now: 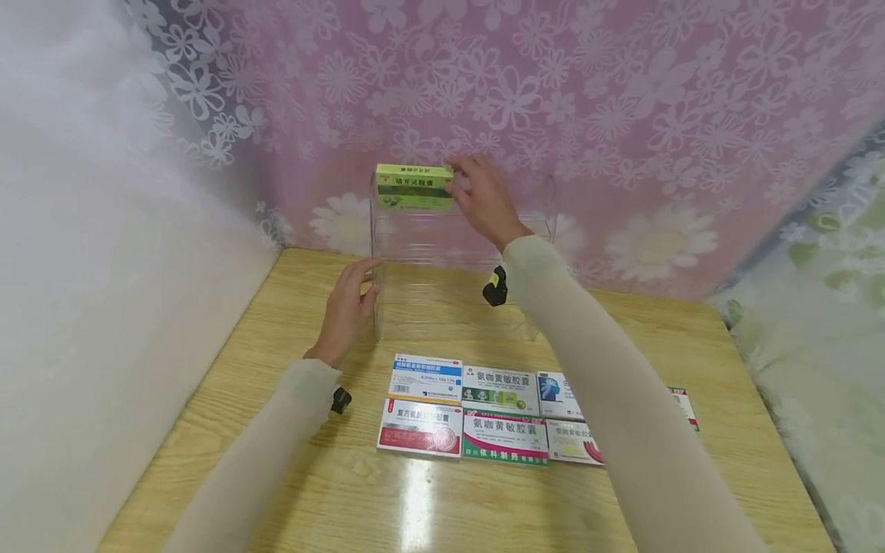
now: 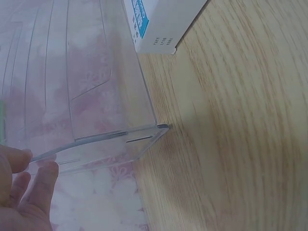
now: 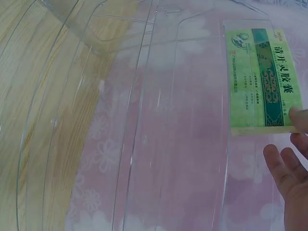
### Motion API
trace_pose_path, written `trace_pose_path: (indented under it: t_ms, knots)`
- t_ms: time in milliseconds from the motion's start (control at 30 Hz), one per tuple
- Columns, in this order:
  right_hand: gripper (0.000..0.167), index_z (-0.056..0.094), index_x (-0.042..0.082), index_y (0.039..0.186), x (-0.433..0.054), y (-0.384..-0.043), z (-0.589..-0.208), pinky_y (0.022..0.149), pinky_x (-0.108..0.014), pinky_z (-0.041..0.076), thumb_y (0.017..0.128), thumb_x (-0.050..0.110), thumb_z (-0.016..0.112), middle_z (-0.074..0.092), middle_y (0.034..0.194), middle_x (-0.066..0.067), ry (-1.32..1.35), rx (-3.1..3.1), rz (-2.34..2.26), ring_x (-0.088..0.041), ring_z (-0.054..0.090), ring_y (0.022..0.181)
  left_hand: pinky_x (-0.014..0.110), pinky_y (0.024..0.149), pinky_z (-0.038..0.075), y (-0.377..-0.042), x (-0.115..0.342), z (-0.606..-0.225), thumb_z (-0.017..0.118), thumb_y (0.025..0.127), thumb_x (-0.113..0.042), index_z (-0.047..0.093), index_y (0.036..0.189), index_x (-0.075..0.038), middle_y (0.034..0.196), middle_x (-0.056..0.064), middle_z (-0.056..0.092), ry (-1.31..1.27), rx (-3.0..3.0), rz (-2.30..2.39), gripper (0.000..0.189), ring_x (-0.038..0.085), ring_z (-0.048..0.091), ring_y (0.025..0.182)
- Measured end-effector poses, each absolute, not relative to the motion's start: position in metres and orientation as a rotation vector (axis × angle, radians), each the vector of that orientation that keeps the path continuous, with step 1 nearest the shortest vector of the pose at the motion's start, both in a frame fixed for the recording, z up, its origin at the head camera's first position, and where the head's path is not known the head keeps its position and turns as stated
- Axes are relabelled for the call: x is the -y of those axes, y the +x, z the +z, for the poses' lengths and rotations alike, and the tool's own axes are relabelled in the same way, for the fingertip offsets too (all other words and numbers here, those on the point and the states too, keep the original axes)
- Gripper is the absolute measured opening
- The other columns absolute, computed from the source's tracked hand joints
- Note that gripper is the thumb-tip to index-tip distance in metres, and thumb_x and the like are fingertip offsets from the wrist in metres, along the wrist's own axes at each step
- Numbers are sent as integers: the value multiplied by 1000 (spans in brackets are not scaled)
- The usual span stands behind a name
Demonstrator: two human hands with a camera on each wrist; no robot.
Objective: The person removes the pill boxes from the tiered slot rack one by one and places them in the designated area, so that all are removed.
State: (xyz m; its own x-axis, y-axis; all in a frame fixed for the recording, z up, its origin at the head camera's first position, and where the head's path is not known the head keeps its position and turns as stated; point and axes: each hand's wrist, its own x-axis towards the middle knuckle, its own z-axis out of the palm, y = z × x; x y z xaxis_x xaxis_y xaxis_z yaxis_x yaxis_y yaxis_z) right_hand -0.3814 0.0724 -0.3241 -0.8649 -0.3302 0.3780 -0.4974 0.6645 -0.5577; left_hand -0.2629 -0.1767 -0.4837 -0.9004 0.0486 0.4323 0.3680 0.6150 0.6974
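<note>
A clear plastic tiered rack [image 1: 442,261] stands on the table against the pink backdrop. At its left end, on the top tier, is a green medicine box [image 1: 415,189], upright with its printed front facing out. My right hand [image 1: 486,201] holds the right end of this box between thumb and fingers; in the right wrist view the thumb lies on the front of the green box [image 3: 262,84]. Lower down, my left hand [image 1: 346,313] grips the rack's left side panel. The left wrist view shows thumb and fingers of the left hand [image 2: 26,195] on either side of the panel's edge.
Several medicine boxes lie flat in two rows in front of the rack, among them a blue-and-white box [image 1: 425,379], a red-and-white box [image 1: 419,428] and a pink-and-green box [image 1: 505,438]. My right sleeve [image 1: 608,369] covers part of the rows. Wooden table [image 1: 263,338] surrounds them.
</note>
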Motion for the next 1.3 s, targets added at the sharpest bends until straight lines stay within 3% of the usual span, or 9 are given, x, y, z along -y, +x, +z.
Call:
trace_pose_path:
  t_ms: [100, 300, 667, 800, 1000, 1100, 1300]
  knots:
    - [40, 63, 5, 150, -72, -380, -325, 111, -35, 57, 111, 14, 65, 61, 139, -14, 635, 2616, 1034, -27, 60, 129, 51, 107, 63, -264, 174, -484, 62, 109, 1, 52, 158, -12, 157, 17, 52, -338, 2470, -1183, 51, 35, 63, 137]
    - [37, 62, 8, 150, -88, -373, -322, 109, -34, 58, 114, 17, 58, 55, 142, -13, 587, 2554, 1117, -25, 63, 128, 53, 107, 63, -266, 172, -486, 62, 110, 0, 52, 158, -11, 158, 17, 52, -349, 2466, -1176, 50, 36, 64, 136]
    - [36, 65, 10, 148, -171, -347, -297, 100, -26, 64, 112, 19, 62, 55, 139, -12, 514, 2382, 1265, -21, 65, 126, 54, 104, 64, -268, 174, -490, 61, 110, -3, 52, 158, -13, 158, 17, 52, -363, 2446, -1160, 49, 36, 64, 135]
    - [36, 66, 10, 147, -212, -331, -291, 97, -23, 65, 111, 15, 64, 58, 135, -5, 452, 2340, 1247, -16, 67, 122, 51, 104, 64, -269, 176, -493, 61, 111, -5, 52, 159, -16, 160, 15, 51, -350, 2463, -1144, 50, 34, 64, 136]
    - [38, 65, 7, 149, -285, -297, -298, 89, -8, 60, 111, 10, 63, 52, 128, 16, 435, 2406, 1181, 1, 64, 113, 51, 103, 65, -269, 177, -493, 61, 111, -6, 51, 160, -19, 161, 15, 51, -344, 2470, -1143, 51, 34, 64, 136]
    - [37, 64, 2, 148, -321, -276, -311, 85, -5, 58, 112, 8, 60, 51, 126, 18, 466, 2467, 1133, 7, 63, 109, 51, 103, 65, -269, 176, -493, 61, 111, -6, 51, 160, -19, 161, 15, 51, -347, 2468, -1140, 51, 34, 64, 136]
    - [42, 59, 9, 156, -386, -231, -339, 81, -3, 55, 115, 20, 58, 55, 121, 24, 420, 2773, 1062, 11, 70, 96, 51, 102, 65, -267, 176, -492, 60, 111, -5, 51, 159, -17, 160, 16, 51, -349, 2463, -1137, 50, 34, 64, 136]
